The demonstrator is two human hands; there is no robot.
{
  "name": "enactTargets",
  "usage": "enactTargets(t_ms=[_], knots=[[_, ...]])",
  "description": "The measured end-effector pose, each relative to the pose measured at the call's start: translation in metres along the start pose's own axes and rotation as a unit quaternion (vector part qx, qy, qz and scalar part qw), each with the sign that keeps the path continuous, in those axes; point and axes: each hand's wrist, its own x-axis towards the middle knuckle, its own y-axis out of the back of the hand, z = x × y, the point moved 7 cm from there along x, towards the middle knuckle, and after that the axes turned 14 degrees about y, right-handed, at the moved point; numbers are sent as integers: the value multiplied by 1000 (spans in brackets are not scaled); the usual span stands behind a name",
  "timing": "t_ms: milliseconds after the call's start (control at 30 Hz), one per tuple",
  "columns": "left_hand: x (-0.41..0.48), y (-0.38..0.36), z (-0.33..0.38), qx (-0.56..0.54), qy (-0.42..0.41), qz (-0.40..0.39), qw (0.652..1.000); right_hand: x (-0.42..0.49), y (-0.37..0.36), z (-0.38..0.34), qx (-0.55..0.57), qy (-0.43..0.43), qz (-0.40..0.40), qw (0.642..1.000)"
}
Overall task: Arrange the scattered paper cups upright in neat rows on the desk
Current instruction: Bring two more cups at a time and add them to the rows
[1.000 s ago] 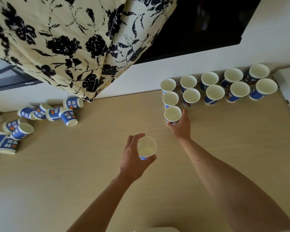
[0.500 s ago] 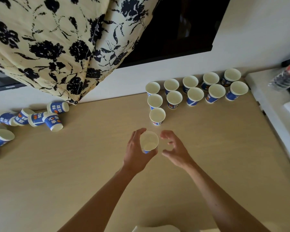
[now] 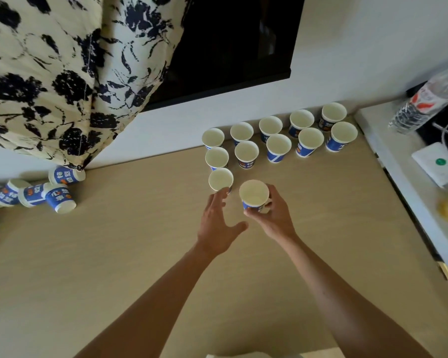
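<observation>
Head view: the right hand (image 3: 272, 215) grips a paper cup (image 3: 254, 193) upright, mouth up, with the thumb on its near side and the fingers curled round its blue wall. It holds the cup just to the right of the front cup (image 3: 220, 180), the single upright cup that starts a third row on the desk (image 3: 114, 254). Whether the held cup's base touches the desk cannot be told.

The left hand (image 3: 217, 223) is spread and holds nothing, fingers straight and thumb out to the side. Its fingertips reach the near edge of the front cup, though contact is unclear.

Directly behind the front cup stands the second row (image 3: 278, 146) of five upright cups, which runs off to the right. Behind that, along the wall, is the back row (image 3: 270, 125) of five more.

Well to the left of the front cup, the fallen cups (image 3: 61, 197) lie on their sides in a loose cluster below the hem of a flowered curtain (image 3: 49, 73).

Far behind the front cup a dark screen (image 3: 230, 42) hangs on the wall. Well to its right, a white ledge (image 3: 398, 164) carries a plastic bottle (image 3: 424, 99) and a white box (image 3: 440, 162) with a green dot.
</observation>
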Motion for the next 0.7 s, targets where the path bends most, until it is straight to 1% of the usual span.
enactTargets(t_ms=[100,267,700], knots=[[2,1,-18,-38,65,13,997,20,8,18,-32,-20,52,998],[-1,-2,-39,-81,122,24,989,45,4,37,-85,-22,58,994],[-5,0,-60,-93,153,31,983,64,-7,52,-94,-18,43,994]])
